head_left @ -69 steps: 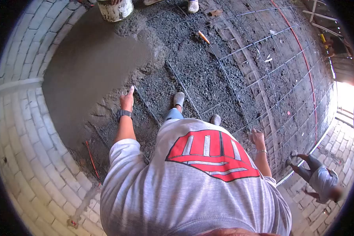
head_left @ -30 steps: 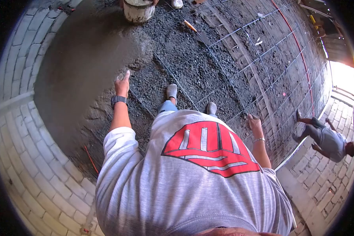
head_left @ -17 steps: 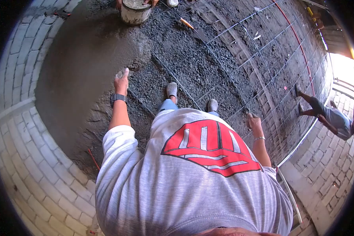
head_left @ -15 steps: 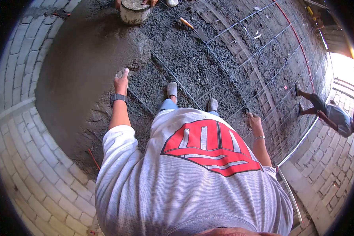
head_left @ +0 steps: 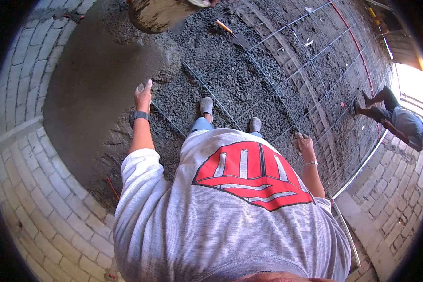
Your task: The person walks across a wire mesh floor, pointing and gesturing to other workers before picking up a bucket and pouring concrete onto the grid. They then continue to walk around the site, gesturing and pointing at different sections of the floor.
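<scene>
My left hand, with a dark watch on the wrist, hangs over the border between smooth wet concrete and gravel. Its thumb stands apart from the fingers, and I see nothing in it. Low on the other side is my right hand, with a band at the wrist; its fingers are loosely bent and apart, over the gravel and bars. Ahead, a dirty bucket is tipped over the concrete's edge, well away from both my hands. A bit of another person's hand shows beside it at the top edge.
A trowel with an orange handle lies on the gravel. Thin steel bars form a grid across the ground around my shoes. Block walls stand on both sides. Another person is at the far right.
The bucket has gone from upright to tipped and looks larger and nearer. The person at the right has shifted slightly. My hands have hardly moved.
</scene>
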Motion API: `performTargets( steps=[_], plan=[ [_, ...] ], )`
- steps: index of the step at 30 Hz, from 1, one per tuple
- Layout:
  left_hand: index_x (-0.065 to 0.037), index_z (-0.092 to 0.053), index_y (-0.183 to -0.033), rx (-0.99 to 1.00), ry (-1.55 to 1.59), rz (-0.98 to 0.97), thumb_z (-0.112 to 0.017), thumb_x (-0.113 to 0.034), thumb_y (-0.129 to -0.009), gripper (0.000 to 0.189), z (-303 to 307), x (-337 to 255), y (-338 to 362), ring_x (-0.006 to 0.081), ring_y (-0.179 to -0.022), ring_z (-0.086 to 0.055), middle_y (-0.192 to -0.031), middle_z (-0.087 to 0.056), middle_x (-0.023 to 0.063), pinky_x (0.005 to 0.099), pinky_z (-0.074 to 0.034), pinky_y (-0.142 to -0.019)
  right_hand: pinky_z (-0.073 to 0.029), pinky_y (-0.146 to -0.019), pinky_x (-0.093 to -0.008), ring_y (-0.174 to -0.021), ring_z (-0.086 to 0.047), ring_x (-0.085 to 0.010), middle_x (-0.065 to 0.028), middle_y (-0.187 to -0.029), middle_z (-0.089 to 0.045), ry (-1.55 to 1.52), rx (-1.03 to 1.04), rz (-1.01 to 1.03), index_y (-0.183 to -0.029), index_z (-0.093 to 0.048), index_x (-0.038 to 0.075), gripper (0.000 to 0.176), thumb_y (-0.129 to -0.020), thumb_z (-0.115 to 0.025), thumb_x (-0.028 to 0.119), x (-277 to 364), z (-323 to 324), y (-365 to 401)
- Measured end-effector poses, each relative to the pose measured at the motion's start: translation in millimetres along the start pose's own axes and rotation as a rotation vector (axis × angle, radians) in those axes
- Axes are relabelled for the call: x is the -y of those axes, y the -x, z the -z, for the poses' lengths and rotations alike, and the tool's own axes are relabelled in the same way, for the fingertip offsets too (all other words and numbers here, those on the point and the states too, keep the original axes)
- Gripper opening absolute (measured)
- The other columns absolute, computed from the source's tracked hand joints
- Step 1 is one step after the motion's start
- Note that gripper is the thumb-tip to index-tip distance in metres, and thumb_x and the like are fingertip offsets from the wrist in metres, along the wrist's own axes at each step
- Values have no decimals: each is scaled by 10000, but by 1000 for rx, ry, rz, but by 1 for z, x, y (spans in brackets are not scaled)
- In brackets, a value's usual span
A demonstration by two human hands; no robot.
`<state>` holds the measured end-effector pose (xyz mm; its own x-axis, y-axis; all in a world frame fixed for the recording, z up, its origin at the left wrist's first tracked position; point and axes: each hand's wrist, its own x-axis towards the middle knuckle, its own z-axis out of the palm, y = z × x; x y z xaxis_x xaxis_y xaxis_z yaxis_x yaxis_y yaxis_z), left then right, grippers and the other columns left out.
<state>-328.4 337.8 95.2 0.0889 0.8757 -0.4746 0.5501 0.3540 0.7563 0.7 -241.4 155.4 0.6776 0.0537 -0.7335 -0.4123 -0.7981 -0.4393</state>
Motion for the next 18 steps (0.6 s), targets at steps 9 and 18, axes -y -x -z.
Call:
performTargets(
  steps=[9, 18],
  plan=[
    [121, -351, -1255, 50, -90, -206, -690, -573, -621, 999, -10, -116, -20, 300, -1220, -375, -1307, -382, 239, 338, -290, -1005, -382, -444, -274, -474, -505, -122, -42, -584, -559, 50, 39, 66, -757, -572, 12, 340, -861, -533, 333, 24, -6, 1],
    [141, -329, -1251, 199, -190, -105, -717, -607, -544, 1101, -171, -91, -80, 332, -1217, -373, -1286, -396, 255, 348, -315, -1003, -334, -442, -248, -479, -449, -96, 4, -570, -503, 105, 2, 69, -768, -559, 66, 299, -866, -527, 346, -6, -6, 22]
  ],
)
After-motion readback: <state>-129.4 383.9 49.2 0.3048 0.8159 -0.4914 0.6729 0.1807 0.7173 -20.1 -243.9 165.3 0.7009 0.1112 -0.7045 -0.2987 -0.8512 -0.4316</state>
